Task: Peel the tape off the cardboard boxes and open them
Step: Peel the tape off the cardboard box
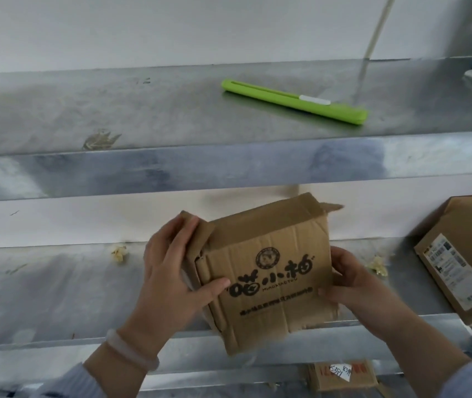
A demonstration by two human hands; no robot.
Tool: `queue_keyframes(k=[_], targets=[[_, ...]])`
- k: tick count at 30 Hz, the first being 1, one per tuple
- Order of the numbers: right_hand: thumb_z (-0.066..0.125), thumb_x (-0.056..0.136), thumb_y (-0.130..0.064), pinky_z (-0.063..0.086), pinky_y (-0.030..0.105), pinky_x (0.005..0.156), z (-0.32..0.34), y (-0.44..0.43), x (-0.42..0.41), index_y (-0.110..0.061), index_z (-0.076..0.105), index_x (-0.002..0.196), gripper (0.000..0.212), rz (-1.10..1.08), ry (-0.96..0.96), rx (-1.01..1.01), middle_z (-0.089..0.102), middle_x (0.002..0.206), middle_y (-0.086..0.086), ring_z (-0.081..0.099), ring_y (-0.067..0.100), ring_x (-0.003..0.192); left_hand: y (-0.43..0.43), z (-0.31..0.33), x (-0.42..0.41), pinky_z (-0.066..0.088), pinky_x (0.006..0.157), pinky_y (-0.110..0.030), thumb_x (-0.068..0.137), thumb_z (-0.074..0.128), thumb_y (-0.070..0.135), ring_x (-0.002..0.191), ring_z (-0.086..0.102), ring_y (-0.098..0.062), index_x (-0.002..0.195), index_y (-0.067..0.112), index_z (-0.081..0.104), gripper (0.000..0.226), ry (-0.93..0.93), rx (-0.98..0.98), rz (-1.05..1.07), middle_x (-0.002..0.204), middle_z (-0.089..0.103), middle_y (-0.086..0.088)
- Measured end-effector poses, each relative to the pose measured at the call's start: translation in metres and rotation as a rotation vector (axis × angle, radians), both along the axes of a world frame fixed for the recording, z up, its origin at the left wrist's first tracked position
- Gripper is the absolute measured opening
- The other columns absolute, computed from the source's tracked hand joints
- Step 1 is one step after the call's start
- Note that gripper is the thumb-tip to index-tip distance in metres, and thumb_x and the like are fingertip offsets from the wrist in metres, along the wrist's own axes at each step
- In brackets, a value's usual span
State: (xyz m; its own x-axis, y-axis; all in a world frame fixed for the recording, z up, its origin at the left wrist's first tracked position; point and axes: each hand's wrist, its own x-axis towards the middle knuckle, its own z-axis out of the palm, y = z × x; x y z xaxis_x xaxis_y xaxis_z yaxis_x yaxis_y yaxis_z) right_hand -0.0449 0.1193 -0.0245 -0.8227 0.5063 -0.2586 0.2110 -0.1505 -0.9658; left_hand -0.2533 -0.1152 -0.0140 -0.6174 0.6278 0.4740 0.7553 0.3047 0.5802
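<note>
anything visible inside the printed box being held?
No contents show. The printed cardboard box is held by the left hand and right hand. Its left end flap stands slightly ajar, but the gap is dark and the left hand covers much of it.

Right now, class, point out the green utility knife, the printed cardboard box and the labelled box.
green utility knife [280, 99], head view, handle middle
printed cardboard box [266, 277], head view, printed face
labelled box [456, 268], head view, shipping label

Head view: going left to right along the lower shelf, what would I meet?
A crumpled yellowish scrap → left hand → printed cardboard box → right hand → open labelled box.
</note>
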Motion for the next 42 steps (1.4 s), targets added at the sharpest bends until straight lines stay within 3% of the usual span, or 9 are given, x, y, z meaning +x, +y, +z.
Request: queue_keyframes(k=[6, 11, 17, 22, 28, 31, 33, 37, 42], targets=[[0.090, 0.064, -0.021, 0.054, 0.025, 0.083, 0.011, -0.006, -0.020, -0.035, 0.052, 0.116, 0.066, -0.063, -0.086, 0.320, 0.068, 0.106, -0.013, 0.063, 0.004, 0.101, 0.003, -0.003, 0.007, 0.024, 0.112, -0.042, 0.058, 0.068, 0.078, 0.148, 0.006, -0.025, 0.152, 0.038, 0.003, 0.120, 0.109, -0.033, -0.087, 0.160, -0.004, -0.010], [0.092, 0.060, -0.034, 0.052, 0.039, 0.096, -0.012, -0.005, -0.019, -0.037, 0.051, 0.110, 0.065, -0.045, -0.154, 0.485, 0.063, 0.115, -0.010, 0.059, 0.011, 0.111, -0.004, -0.011, 0.010, 0.020, 0.111, -0.015, 0.052, 0.069, 0.081, 0.138, 0.008, 0.009, 0.144, 0.050, -0.018, 0.131, -0.123, -0.110, -0.194, 0.149, -0.001, 0.031], [0.071, 0.075, -0.059, 0.045, 0.037, 0.106, -0.003, -0.012, -0.011, -0.040, 0.031, 0.144, 0.082, -0.248, 0.325, 0.412, 0.048, 0.141, -0.006, 0.049, 0.013, 0.129, 0.000, -0.012, 0.003, 0.022, 0.106, -0.012, 0.040, 0.082, 0.068, 0.133, 0.015, 0.008, 0.139, 0.057, -0.023, 0.144, -0.142, -0.075, -0.159, 0.134, 0.001, 0.033], [0.041, 0.095, -0.053, 0.027, 0.038, 0.117, 0.030, -0.003, -0.023, -0.031, 0.047, 0.141, 0.052, -0.240, 0.023, 1.085, 0.041, 0.147, -0.017, 0.025, 0.005, 0.143, 0.006, -0.017, -0.004, 0.037, 0.105, -0.017, 0.039, 0.082, 0.073, 0.131, 0.030, 0.000, 0.139, 0.059, 0.012, 0.123, -0.257, 0.128, -0.217, 0.140, 0.015, 0.023], [0.070, 0.083, -0.031, 0.042, 0.040, 0.103, 0.034, 0.004, -0.022, -0.050, 0.052, 0.114, 0.040, -0.138, -0.109, 0.943, 0.050, 0.119, -0.018, 0.039, 0.005, 0.116, 0.006, -0.016, -0.016, 0.043, 0.102, -0.050, 0.054, 0.081, 0.065, 0.129, 0.038, -0.033, 0.122, 0.046, 0.032, 0.086, -0.185, 0.351, -0.138, 0.136, 0.031, -0.003], [0.078, 0.078, -0.018, 0.045, 0.037, 0.095, 0.038, 0.005, -0.019, -0.050, 0.060, 0.103, 0.045, -0.180, 0.036, 0.927, 0.051, 0.108, -0.019, 0.045, 0.010, 0.108, 0.004, -0.010, -0.014, 0.049, 0.089, -0.017, 0.067, 0.064, 0.074, 0.126, 0.037, -0.001, 0.114, 0.033, 0.046, 0.065, -0.212, 0.369, 0.005, 0.133, 0.033, -0.002], [0.079, 0.076, -0.020, 0.045, 0.047, 0.094, 0.039, 0.005, -0.017, -0.034, 0.070, 0.098, 0.028, -0.207, 0.151, 1.133, 0.053, 0.100, -0.018, 0.049, 0.008, 0.100, 0.000, -0.005, -0.013, 0.047, 0.083, -0.010, 0.074, 0.061, 0.064, 0.122, 0.037, 0.008, 0.107, 0.024, 0.056, 0.052, -0.216, 0.295, 0.093, 0.138, 0.032, 0.000], [0.070, 0.075, -0.022, 0.048, 0.038, 0.087, 0.031, 0.001, -0.012, -0.021, 0.066, 0.078, 0.005, -0.054, 0.333, 1.328, 0.058, 0.081, -0.015, 0.055, 0.004, 0.082, -0.006, -0.003, -0.028, 0.038, 0.103, -0.047, 0.083, 0.055, 0.030, 0.123, 0.047, -0.011, 0.095, 0.027, 0.072, 0.021, 0.302, -0.060, -0.032, 0.123, 0.059, 0.009], [0.083, 0.063, -0.005, 0.048, 0.018, 0.072, 0.000, -0.008, -0.003, -0.030, 0.057, 0.082, 0.041, 0.040, 0.112, 1.338, 0.054, 0.087, -0.021, 0.052, -0.001, 0.082, 0.003, 0.007, -0.023, 0.036, 0.105, -0.047, 0.082, 0.047, 0.027, 0.108, 0.056, -0.012, 0.103, 0.034, 0.071, 0.033, 0.470, -0.335, -0.195, 0.110, 0.064, 0.016]])
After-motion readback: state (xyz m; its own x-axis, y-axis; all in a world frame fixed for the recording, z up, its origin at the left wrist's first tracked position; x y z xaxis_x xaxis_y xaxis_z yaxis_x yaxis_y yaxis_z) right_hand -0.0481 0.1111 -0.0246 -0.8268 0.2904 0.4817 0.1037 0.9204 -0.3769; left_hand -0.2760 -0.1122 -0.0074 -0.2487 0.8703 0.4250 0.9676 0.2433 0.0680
